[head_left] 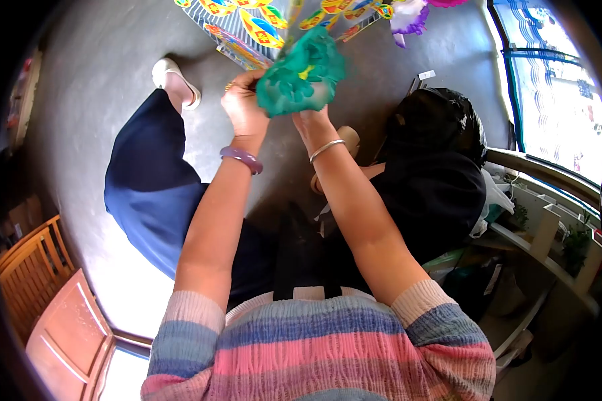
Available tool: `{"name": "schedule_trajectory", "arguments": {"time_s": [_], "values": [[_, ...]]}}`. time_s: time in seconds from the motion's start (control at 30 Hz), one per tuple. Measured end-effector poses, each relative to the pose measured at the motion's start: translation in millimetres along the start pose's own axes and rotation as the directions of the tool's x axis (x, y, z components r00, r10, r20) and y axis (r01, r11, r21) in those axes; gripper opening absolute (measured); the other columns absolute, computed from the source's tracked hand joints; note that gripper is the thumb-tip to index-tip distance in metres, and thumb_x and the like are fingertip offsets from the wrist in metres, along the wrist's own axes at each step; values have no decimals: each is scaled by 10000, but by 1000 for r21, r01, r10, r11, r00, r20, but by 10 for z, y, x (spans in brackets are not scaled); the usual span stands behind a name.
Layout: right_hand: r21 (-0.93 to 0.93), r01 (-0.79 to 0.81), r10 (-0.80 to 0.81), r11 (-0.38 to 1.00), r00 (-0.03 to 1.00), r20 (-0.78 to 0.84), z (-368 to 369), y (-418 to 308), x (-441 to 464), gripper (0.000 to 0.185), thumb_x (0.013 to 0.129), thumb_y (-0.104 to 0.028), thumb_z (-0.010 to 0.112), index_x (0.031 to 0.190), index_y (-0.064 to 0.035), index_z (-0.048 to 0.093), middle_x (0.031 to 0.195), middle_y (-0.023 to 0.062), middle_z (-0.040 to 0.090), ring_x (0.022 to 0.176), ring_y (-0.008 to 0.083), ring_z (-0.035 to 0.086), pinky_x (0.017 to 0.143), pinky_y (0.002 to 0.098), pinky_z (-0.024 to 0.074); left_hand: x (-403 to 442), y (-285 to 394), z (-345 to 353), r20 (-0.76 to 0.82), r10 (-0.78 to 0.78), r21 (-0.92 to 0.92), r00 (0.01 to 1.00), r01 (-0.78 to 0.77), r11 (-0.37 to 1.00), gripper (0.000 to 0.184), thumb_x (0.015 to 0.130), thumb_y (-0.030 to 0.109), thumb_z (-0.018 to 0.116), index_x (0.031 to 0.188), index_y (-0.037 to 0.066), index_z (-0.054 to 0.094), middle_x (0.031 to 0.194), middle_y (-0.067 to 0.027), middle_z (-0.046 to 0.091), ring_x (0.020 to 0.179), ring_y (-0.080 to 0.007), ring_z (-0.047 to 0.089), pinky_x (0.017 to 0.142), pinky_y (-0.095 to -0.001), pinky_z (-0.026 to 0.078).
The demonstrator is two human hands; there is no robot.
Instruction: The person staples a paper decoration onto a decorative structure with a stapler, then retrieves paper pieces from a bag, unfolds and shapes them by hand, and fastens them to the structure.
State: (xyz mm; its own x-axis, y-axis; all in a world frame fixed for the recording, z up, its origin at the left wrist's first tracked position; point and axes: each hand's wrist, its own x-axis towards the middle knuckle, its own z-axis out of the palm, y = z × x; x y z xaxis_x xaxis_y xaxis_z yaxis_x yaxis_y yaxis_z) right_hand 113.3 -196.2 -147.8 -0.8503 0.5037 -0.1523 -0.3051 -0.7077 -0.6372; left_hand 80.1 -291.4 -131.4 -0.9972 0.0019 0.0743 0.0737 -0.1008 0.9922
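A green artificial flower (304,75) with ruffled, thin petals and a yellow spot is held up in front of me. My left hand (243,101) is closed at its left edge, fingers bent against the petals. My right hand (312,119) is under and behind the flower; petals cover most of its fingers, and some skin shows through the cloth. It appears to grip the flower from below. A purple bangle is on my left wrist and a silver one on my right. Just beyond the flower is a shiny bag (264,27) with yellow, red and blue prints.
A purple and white artificial flower (408,20) lies near the bag. To my right are a black plastic bag (441,117) and a shelf with small plants (548,224). Wooden furniture (37,267) stands at left; grey floor (114,60) lies around my feet.
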Motion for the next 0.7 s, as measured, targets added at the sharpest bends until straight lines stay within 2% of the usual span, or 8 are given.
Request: {"name": "schedule_trajectory", "arguments": {"time_s": [0.07,0.13,0.17,0.2,0.27,0.33,0.4,0.7], "values": [[20,-48,50,999,997,-54,60,111,97,214,854,-105,563,1063,-58,559,933,35,601,801,143,609,695,272,512,248,-88,-147,72,-136,-268,988,150,952,195,684,-44,678,876,-19,677,797,-34,664,701,-86,593,682,-236,499],[9,-106,107,994,992,-69,97,249,173,198,849,-115,561,1042,-70,570,900,18,599,762,128,597,648,258,484,458,83,-291,249,-327,-547,912,411,729,219,692,-45,659,910,-26,668,834,-44,664,734,-96,594,712,-242,498],[14,-130,131,991,988,-79,109,321,185,198,848,-121,563,1039,-71,572,898,15,599,760,125,595,644,258,481,402,147,-333,183,133,73,974,-149,986,239,709,-19,648,948,-21,652,858,-77,663,741,-134,601,735,-252,500],[20,-155,156,988,984,-87,153,374,203,198,846,-127,565,1036,-72,573,896,13,598,759,122,592,639,257,477,417,329,-363,104,202,415,974,-227,881,248,708,6,655,956,16,652,815,-74,639,712,-197,593,707,-291,501],[57,-182,187,982,978,-90,204,464,261,203,851,-136,560,1043,-69,572,903,16,600,765,126,594,643,263,480,243,730,-434,143,531,651,835,-484,585,260,708,64,701,964,83,661,881,-45,606,802,-211,570,753,-329,451],[99,-199,208,975,974,-92,233,545,304,209,856,-146,555,1049,-66,571,909,20,602,771,129,596,646,268,483,17,996,-344,408,603,749,686,-629,209,340,648,197,773,969,145,673,882,-14,561,806,-193,504,747,-344,384],[130,-210,223,969,970,-96,246,597,305,215,861,-155,550,1055,-63,570,916,23,603,778,133,597,649,273,486,-66,999,-173,521,519,776,677,-629,42,373,621,331,788,962,225,678,1017,26,499,913,-208,428,770,-377,319],[219,-225,261,949,954,-149,199,689,345,251,883,-198,528,1082,-50,566,947,38,611,806,151,605,664,296,499,182,717,-215,740,463,626,489,-753,-205,140,644,153,672,768,218,665,905,71,505,908,-182,457,774,-384,318]]}}
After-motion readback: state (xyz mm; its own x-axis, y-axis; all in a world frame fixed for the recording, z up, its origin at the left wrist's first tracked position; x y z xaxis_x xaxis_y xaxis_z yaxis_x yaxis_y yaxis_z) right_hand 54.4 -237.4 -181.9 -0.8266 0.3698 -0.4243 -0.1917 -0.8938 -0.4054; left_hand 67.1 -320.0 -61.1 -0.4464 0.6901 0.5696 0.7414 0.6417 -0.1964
